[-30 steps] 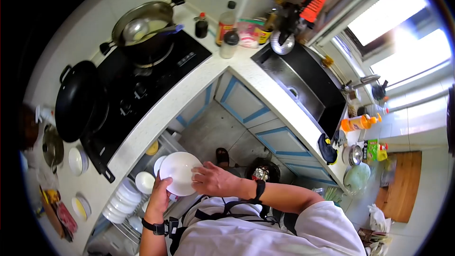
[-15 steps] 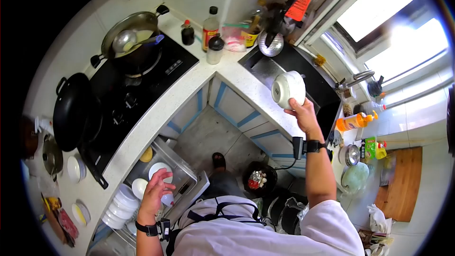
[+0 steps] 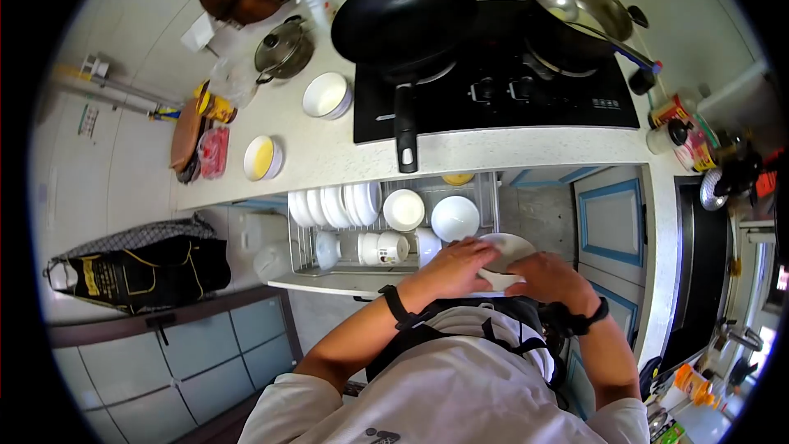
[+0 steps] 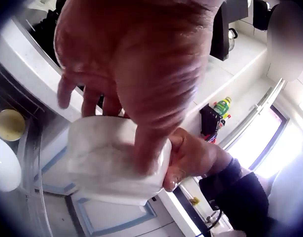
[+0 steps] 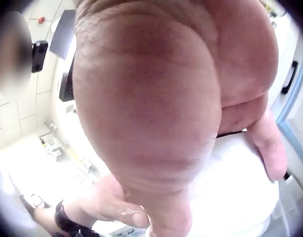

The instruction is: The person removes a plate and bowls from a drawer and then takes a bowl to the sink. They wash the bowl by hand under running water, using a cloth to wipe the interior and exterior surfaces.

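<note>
Both hands hold a white bowl (image 3: 508,248) in front of the body, near the right end of an open drawer (image 3: 308,281). My left hand (image 3: 457,268) grips it from the left; in the left wrist view its thumb lies along the outside of the bowl (image 4: 104,165), with fingertips behind the rim. On the opposite side my right hand (image 3: 557,281) grips the bowl wall, its thumb and a finger showing around the bowl (image 5: 235,182) in the right wrist view. A white bowl (image 3: 454,218) in the drawer sits just beyond the left hand.
Plates (image 3: 337,204) and several more bowls stand in the drawer's wire rack. Above, a black wok (image 3: 403,25) and a pot (image 3: 615,2) with a ladle sit on the stove (image 3: 444,111). A bowl of yellow food (image 3: 262,158) stands on the counter (image 3: 329,160); the sink (image 3: 699,255) lies right.
The right hand has brought the bowl back from the sink's edge to beside the drawer. My left hand, free half a second ago, now grips it too. The head view has turned left.
</note>
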The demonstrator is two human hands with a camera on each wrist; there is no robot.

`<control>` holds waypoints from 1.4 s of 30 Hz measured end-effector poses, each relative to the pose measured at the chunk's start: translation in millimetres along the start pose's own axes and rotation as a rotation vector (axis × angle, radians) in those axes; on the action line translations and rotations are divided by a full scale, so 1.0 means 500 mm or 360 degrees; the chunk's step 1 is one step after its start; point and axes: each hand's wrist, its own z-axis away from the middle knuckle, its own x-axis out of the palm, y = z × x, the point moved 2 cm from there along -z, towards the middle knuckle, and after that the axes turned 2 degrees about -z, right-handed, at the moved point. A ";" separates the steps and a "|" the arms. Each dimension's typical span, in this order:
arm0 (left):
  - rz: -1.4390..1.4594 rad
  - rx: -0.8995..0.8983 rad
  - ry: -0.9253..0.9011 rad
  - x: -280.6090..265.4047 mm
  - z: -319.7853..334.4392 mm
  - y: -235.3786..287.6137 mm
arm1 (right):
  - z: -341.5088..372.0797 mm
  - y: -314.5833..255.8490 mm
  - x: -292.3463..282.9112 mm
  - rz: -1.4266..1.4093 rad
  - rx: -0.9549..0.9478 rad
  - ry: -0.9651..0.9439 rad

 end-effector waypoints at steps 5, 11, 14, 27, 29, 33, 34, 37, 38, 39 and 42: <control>0.0098 -0.0209 0.0005 0.052 0.088 -0.113 | -0.135 -0.064 0.017 0.0188 -0.0111 -0.0218; 0.0313 -0.0404 0.0118 0.053 0.149 -0.212 | -0.250 -0.063 0.109 0.0184 -0.0183 -0.0121; 0.0202 -0.0556 0.0103 0.057 0.168 -0.265 | -0.274 -0.071 0.143 0.0391 -0.0343 0.0279; -0.0354 -0.0720 0.0408 0.164 0.118 -0.581 | 0.044 0.044 0.175 -0.0092 0.0786 0.0465; -0.0429 -0.0731 0.0455 0.175 0.122 -0.590 | 0.102 0.043 0.181 -0.0228 0.0996 0.0592; -0.0541 -0.0547 0.0530 0.228 0.124 -0.647 | 0.189 0.038 0.225 -0.0393 0.1282 0.0772; -0.0544 -0.0501 0.0570 0.229 0.131 -0.646 | 0.206 0.040 0.239 -0.0409 0.1317 0.0796; -0.0336 -0.0692 0.0441 0.232 0.129 -0.623 | 0.234 0.044 0.279 -0.0476 0.1404 0.0841; -0.0088 -0.0663 0.0677 0.227 0.133 -0.617 | 0.245 0.048 0.293 -0.0500 0.1430 0.0858; 0.0053 -0.0699 0.0664 0.200 0.140 -0.601 | 0.258 0.064 0.316 -0.0536 0.1421 0.0891; 0.0640 -0.0849 0.0584 0.142 0.192 -0.575 | 0.253 0.067 0.329 -0.0675 0.1474 0.0851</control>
